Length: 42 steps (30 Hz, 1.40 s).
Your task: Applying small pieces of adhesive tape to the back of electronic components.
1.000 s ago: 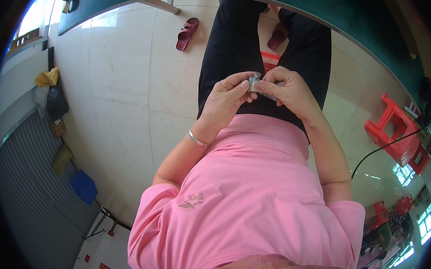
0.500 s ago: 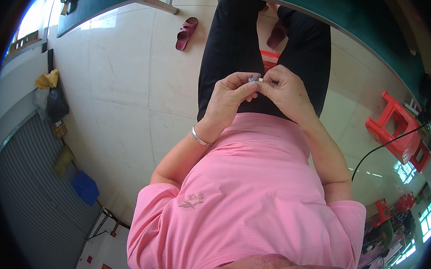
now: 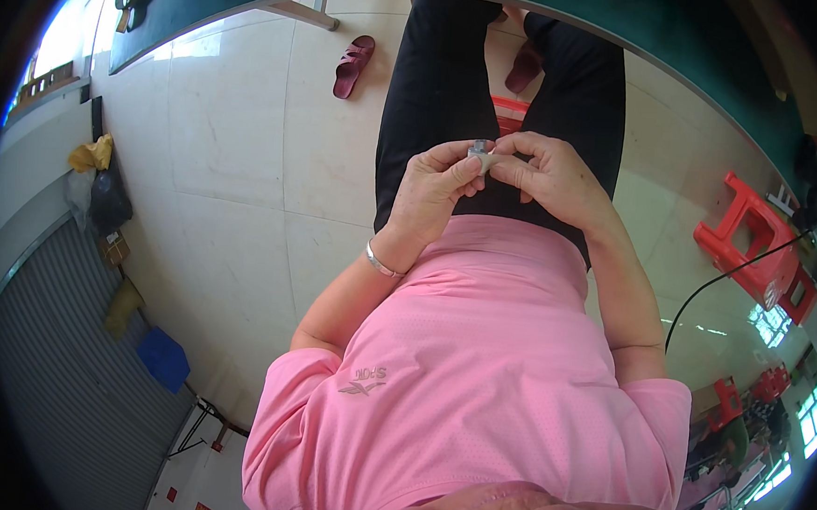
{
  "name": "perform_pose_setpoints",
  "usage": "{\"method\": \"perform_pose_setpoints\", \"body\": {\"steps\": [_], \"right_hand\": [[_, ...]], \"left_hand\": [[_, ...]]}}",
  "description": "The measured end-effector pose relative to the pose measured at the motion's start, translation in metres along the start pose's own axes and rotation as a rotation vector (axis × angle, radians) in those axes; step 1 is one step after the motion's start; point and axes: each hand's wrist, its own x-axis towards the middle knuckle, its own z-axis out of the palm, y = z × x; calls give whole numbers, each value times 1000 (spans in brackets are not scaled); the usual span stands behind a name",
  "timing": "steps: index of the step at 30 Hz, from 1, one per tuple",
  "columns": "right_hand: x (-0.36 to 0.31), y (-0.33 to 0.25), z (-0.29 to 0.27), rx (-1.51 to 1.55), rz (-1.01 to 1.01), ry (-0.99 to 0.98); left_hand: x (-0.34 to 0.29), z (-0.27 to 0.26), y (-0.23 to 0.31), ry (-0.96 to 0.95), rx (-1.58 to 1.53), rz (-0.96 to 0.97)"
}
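Above my lap, my left hand (image 3: 443, 182) pinches a small grey metallic piece (image 3: 480, 146) between thumb and fingers. A bit of pale, whitish material (image 3: 487, 160) shows just beside it, between the two hands. My right hand (image 3: 546, 174) meets the left one there, its thumb and forefinger closed on the pale bit. Both things are too small for me to tell their exact kind. A silver bracelet (image 3: 382, 261) circles my left wrist.
A dark green table (image 3: 227, 6) curves across the far side. Maroon slippers (image 3: 354, 67) lie on the tiled floor beneath it. Red plastic stools (image 3: 746, 243) stand at the right, with a black cable (image 3: 706, 289) near them. Bags (image 3: 108, 197) and a blue box (image 3: 163, 358) line the left wall.
My right hand has shifted slightly right and down, its fingers more spread. More of the grey piece and the pale bit shows between my hands. The left hand has barely moved.
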Motion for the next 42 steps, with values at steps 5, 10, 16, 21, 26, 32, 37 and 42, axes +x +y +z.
{"method": "perform_pose_setpoints", "body": {"steps": [5, 10, 16, 21, 26, 32, 37, 42], "right_hand": [[-1, 4, 4, -127, -76, 75], [2, 6, 2, -291, -45, 96], [11, 14, -7, -240, -5, -37], [13, 17, -2, -260, -33, 15], [14, 22, -3, -184, -31, -32], [12, 24, 1, -139, 2, -16], [0, 19, 6, -282, -111, 125], [-12, 2, 12, -336, -83, 177]], "left_hand": [[3, -5, -3, 3, -40, 50], [1, -11, -4, 20, -50, 21], [-1, -17, -6, -10, -116, -6], [1, -17, -5, -36, -118, -31], [0, -20, -7, -83, -149, -51], [-2, -25, -7, -169, -127, -62], [-8, -19, -2, -140, 72, 5], [-14, -9, 11, -172, 176, 84]]}}
